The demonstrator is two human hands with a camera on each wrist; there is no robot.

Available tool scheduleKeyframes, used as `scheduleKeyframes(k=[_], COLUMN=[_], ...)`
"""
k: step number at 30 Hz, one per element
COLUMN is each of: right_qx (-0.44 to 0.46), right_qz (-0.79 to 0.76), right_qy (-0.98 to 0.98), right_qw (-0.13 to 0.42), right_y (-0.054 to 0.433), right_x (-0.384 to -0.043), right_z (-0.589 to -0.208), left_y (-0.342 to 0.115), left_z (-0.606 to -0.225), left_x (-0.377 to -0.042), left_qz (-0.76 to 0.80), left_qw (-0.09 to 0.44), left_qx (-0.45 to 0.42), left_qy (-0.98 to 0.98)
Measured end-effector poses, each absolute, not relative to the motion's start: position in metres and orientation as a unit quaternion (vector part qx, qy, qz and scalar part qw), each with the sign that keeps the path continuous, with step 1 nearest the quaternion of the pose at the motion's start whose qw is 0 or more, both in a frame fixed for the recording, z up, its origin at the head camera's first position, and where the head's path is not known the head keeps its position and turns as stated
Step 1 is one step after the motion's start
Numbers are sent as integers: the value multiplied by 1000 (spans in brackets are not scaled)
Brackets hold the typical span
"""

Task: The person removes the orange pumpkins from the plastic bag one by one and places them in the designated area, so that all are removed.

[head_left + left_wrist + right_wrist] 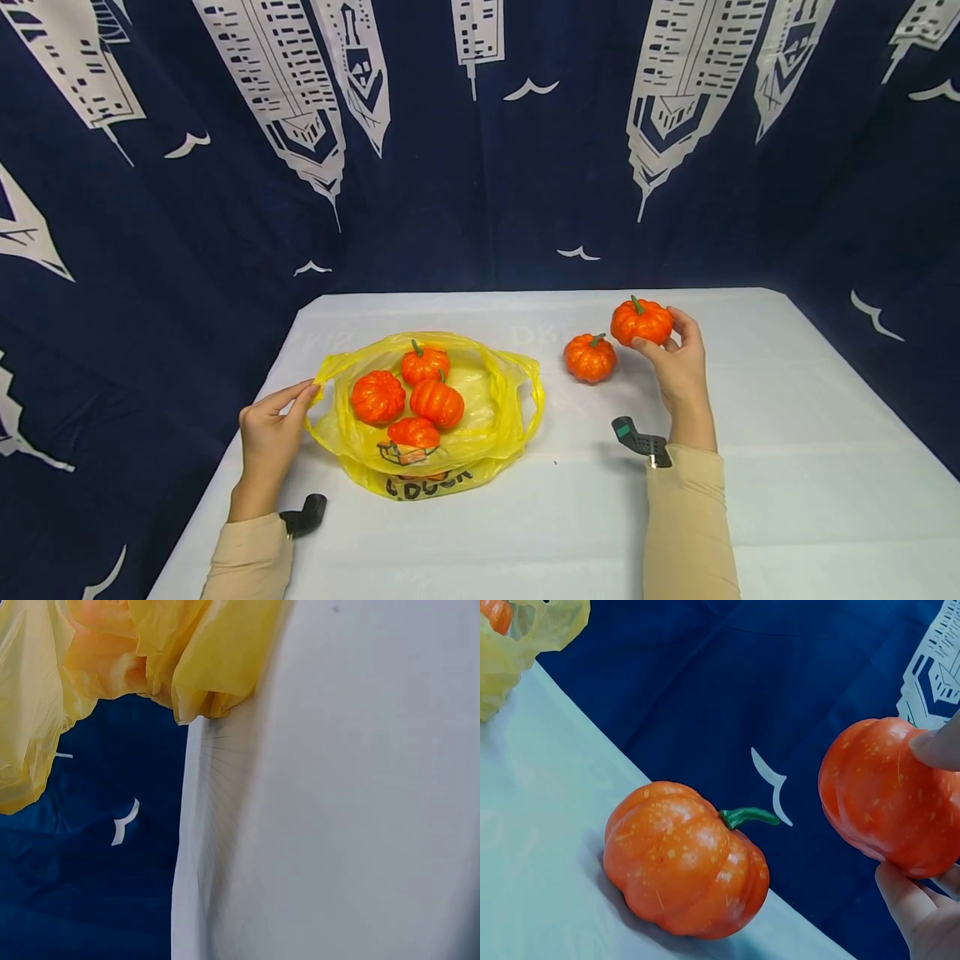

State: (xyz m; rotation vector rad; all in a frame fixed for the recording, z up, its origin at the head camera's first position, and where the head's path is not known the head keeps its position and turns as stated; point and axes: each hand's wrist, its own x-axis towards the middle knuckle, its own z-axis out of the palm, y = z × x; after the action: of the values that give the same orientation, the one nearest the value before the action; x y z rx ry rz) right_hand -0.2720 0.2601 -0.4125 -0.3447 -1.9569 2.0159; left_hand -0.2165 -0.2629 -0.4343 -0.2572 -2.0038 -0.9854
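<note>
In the head view a yellow plastic bag [472,454] lies spread with its mouth upward, several small orange pumpkins [378,397] inside. My left hand [272,433] pinches the bag's left handle between thumb and fingertips. To the right, my right hand [681,367] grips an orange pumpkin [642,322] with a green stem, held above the table. Another pumpkin [590,358] rests on the table just left of it; the right wrist view shows this resting pumpkin [686,862] close up, beside the held pumpkin [892,799]. In the left wrist view only the bag [217,660] shows, without the hand.
A white cloth covers the table [810,500]. Behind it hangs a dark blue curtain [487,200] printed with white buildings and birds. Black wrist-worn devices [303,517] sit at both sleeve cuffs. The bag's right handle [534,400] stands loose toward the resting pumpkin.
</note>
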Motion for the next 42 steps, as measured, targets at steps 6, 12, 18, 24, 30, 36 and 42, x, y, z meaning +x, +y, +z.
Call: scheduleKeyframes(k=[6,12,18,24,30,36,42], right_qx=[-147,-178,-198,-210,-217,-226,-230], right_qz=[693,665,662,653,641,645,643], right_qy=[-688,-706,-706,-714,-725,-719,-722], right_qw=[158,166,158,141,127,124,115], right_y=[264,265,267,271,273,275,276], right_x=[-274,-276,-278,-279,-280,-280,-281], right_z=[-418,-425,-432,-439,-447,-451,-454], left_y=[-262,-262,-262,-262,-261,-261,-260], left_z=[-432,-432,-433,-433,-434,-434,-433], left_x=[-216,-217,-216,-217,-217,-217,-217], left_qz=[-397,-395,-398,-399,-399,-398,-398], left_qw=[434,433,431,431,429,430,439], left_qx=[-107,-107,-108,-106,-104,-107,-111], left_qy=[-801,-803,-803,-802,-804,-804,-798])
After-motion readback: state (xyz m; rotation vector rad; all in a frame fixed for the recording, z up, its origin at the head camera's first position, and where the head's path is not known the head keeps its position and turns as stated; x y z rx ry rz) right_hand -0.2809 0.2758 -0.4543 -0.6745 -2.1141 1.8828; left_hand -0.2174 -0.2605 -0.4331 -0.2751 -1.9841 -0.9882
